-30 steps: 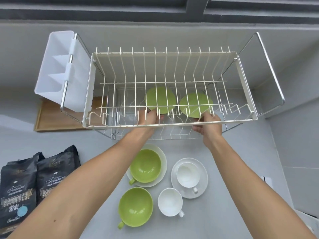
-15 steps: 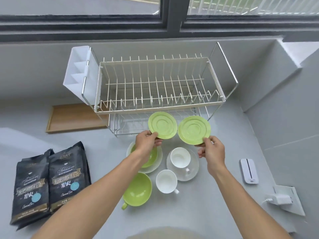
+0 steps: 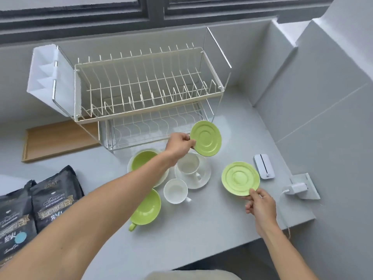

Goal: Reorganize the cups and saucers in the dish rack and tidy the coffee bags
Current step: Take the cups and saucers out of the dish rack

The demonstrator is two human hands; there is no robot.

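Saucers first: left hand [image 3: 180, 142] pinching a round lime-green ceramic saucer [image 3: 206, 138] by its left rim, thumb and curled fingers closed on the edge, held tilted in the air just right of the lower tier of the white wire two-tier dish rack [image 3: 149, 91], probably so as to carry it clear of the wires. Right hand [image 3: 260, 205] gripping a second round lime-green saucer [image 3: 240, 178] by its near rim, fingers curled beneath, held low over the grey countertop [image 3: 201, 235], near right of the crockery; whether touching the surface, impossible to tell. Both rack tiers bare of dishes, likely emptied for re-sorting. Grouped near the rack: a lime-green cup on a white saucer [image 3: 143, 161], a white cup on a white saucer [image 3: 189, 165], a loose white cup [image 3: 175, 191] and a loose lime-green cup [image 3: 145, 210], apparently waiting for pairing by colour. Far left, two black coffee bags [image 3: 36, 209] lying flat side by side, not yet tidied.
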